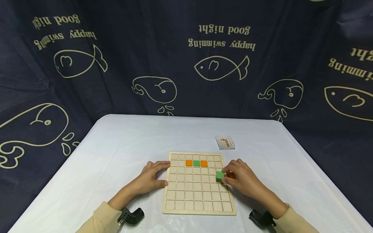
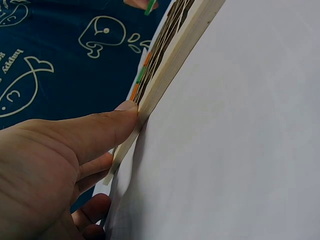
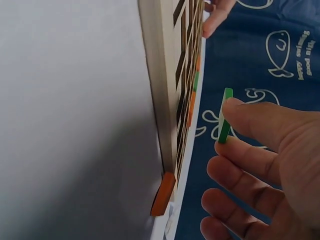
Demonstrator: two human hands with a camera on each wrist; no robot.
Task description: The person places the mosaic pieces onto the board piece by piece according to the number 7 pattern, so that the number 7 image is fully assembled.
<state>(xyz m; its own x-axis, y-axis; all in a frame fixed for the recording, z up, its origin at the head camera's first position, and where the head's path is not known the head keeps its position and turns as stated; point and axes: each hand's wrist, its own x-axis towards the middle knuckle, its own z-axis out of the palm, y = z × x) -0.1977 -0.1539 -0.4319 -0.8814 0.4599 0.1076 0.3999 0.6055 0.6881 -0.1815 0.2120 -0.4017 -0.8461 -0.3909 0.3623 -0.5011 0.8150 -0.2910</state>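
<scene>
A wooden grid board (image 1: pixel 192 195) lies on the white table. In one of its upper rows sit an orange tile (image 1: pixel 189 163), a green tile (image 1: pixel 196 163) and another orange tile (image 1: pixel 204 163), side by side. My left hand (image 1: pixel 148 179) touches the board's left edge with its thumb and fingers. Above the board's right side, my right hand (image 1: pixel 244 178) pinches a loose green tile (image 3: pixel 226 117) between thumb and index finger. Another orange tile (image 3: pixel 163 195) leans on the board's right edge, partly hidden beneath the right hand in the head view.
Beyond the board's upper right corner lies a small pattern card (image 1: pixel 225 142) with a printed coloured grid. Behind the white table (image 1: pixel 87 181) hangs a dark blue curtain (image 1: pixel 180 58) with fish and whale drawings. Black cameras (image 1: pixel 132 216) are strapped to both wrists.
</scene>
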